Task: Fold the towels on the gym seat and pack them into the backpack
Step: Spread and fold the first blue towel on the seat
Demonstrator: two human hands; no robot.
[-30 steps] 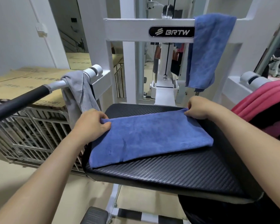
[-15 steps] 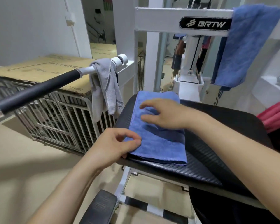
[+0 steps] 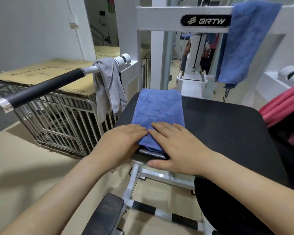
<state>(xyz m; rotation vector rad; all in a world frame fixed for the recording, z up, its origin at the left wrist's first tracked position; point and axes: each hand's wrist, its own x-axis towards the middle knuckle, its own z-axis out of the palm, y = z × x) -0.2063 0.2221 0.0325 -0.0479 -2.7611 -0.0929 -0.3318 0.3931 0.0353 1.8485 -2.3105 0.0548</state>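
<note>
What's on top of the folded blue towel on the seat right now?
Both hands lie flat on the near end of the folded blue towel: the left hand and the right hand. The far part is bare. The towel's near edge beneath the hands is mostly covered.

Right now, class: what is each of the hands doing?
Left hand: open, flat on the folded blue towel.
Right hand: open, flat on the same towel, holding nothing.

Black gym seat [image 3: 227, 126] (textured padding) carries a folded blue towel [image 3: 158, 111].
</note>
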